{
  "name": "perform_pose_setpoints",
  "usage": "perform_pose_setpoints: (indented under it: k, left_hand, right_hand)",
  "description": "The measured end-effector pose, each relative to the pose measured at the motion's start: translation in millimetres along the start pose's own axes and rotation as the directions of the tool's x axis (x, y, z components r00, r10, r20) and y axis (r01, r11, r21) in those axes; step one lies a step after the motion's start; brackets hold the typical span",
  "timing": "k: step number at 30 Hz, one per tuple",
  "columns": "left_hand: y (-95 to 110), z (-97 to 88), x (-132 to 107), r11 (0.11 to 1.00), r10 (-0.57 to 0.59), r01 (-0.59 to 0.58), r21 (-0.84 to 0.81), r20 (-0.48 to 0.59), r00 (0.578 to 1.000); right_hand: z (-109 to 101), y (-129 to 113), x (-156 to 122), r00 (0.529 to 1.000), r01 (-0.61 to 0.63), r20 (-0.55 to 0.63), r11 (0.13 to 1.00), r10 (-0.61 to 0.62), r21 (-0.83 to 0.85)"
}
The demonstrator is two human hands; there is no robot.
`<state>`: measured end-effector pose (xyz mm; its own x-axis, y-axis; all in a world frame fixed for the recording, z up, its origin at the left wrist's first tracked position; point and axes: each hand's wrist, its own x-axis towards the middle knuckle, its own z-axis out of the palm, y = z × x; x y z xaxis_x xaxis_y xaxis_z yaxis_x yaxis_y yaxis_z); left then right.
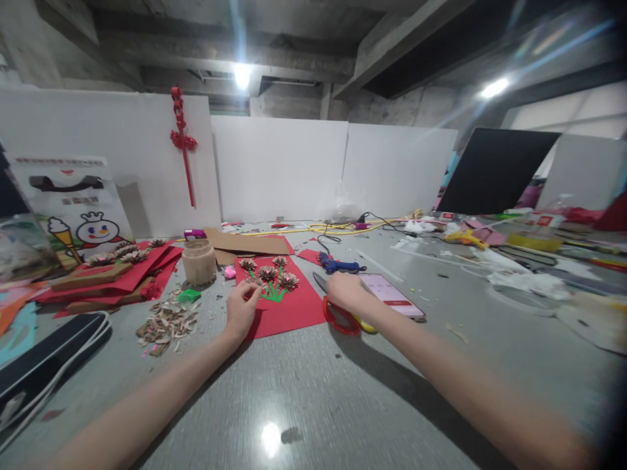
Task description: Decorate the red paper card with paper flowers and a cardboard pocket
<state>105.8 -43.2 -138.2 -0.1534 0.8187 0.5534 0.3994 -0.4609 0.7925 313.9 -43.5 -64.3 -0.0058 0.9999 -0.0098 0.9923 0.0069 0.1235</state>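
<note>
A red card (289, 318) lies before me, bearing several brown-and-pink layered flowers (268, 273) above green stems (275, 294). My left hand (241, 308) is at the card's left side, thumb and fingertips pinched together on the lower left flower. To the right of the card are scissors with red loops (341, 321) and a grey blade pointing away to the left. My right hand (347, 290) is closed over their middle, its fingertips largely hidden. Just beyond that hand lies a blue glue gun (343, 266). A lit phone (392, 294) lies close by on the right.
Left of the card stand a jar (198, 262) and a pile of brown scraps (166, 323). Stacked red cards (117, 281) and a black device with a white cable (53, 352) are farther left. Yellow cable (318, 228) runs along the back; a bottle (539, 228) stands right.
</note>
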Motion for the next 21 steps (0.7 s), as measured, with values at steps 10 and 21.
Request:
perform_pose_setpoints:
  k: [10, 21]
  left_hand:
    - [5.4, 2.1, -1.9, 0.997, 0.059, -0.064, 0.034, 0.144, 0.988]
    - [5.3, 5.5, -4.3, 0.993, 0.091, -0.106, 0.053, 0.238, 0.967]
  right_hand:
    - [36.2, -58.1, -6.9, 0.803, 0.595, -0.445, 0.588, -0.397, 0.548]
    - [62.8, -59.5, -2.3, 0.880, 0.471, -0.395, 0.386, -0.264, 0.793]
